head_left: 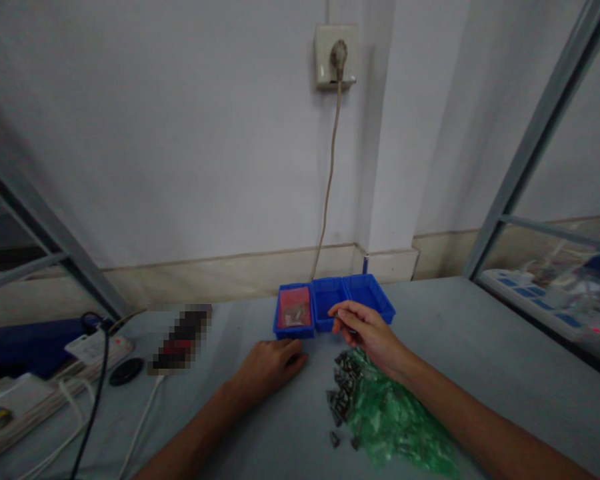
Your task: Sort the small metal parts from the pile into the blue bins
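My right hand (367, 330) is closed in a pinch just in front of the blue trays. A dark bit shows at its fingers, too small and blurred to name. Below it lies a loose pile of small dark grey pointed parts (347, 377), spilling from a crumpled green plastic bag (397, 423). My left hand (273, 363) rests on the table with fingers loosely bent and thumb apart, holding nothing visible. Just beyond it stands a blue tray (279, 330) with a red sheet and a small clear bag (295, 315) inside. A two-part blue tray (375, 293) adjoins it.
On the left lie a pixelated dark object (180, 340) with a white cable, a round black disc (127, 371) and a power strip (45, 400) with chargers. A wall socket's cord (331, 160) drops behind the trays. Grey metal posts (500, 193) flank the table.
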The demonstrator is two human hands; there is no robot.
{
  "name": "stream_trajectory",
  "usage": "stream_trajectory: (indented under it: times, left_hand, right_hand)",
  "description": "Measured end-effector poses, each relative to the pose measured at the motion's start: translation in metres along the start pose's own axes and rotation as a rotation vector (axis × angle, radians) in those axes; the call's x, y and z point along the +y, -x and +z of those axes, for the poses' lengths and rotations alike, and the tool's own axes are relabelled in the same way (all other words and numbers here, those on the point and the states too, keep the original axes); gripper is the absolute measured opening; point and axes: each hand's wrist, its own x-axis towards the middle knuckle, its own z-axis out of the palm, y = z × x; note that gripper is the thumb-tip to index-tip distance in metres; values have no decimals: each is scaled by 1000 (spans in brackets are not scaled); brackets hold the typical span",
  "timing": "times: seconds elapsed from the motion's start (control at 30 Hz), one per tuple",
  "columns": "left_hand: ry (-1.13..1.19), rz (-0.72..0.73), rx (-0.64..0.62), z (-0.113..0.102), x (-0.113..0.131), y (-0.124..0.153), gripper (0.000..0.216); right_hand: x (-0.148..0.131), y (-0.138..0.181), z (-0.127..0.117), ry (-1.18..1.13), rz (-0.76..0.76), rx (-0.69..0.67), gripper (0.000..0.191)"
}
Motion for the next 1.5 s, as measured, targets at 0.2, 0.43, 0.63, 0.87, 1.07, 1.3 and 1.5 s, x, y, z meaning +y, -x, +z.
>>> stream_trajectory:
  times: [0.2, 0.43, 0.63, 0.87, 1.07, 1.3, 1.5]
  left_hand:
    - [13, -22, 15, 0, 0, 0, 22]
    - [33, -23, 11, 0, -1, 1, 21]
    - [19, -31, 13, 0, -1, 1, 21]
    - [7, -32, 3, 0, -1, 0, 20]
    - [17, -33, -1, -2, 0, 0, 20]
    - [62, -55, 16, -1, 1, 1, 14]
    - [111, -64, 43, -4, 3, 1, 8]
  right_hand:
    - [0, -1, -1, -154, 61, 16, 30]
    - [-1, -2, -2, 179, -130, 105, 27]
    - [2, 4, -3, 666, -420, 173, 18]
    - [0, 5, 1, 652, -417, 113, 12]
    - [-1, 0, 1, 244, -164, 10, 21]
    - [-4, -1, 0, -23, -22, 57, 27]
    - [-4, -3, -1, -130, 12, 86, 29]
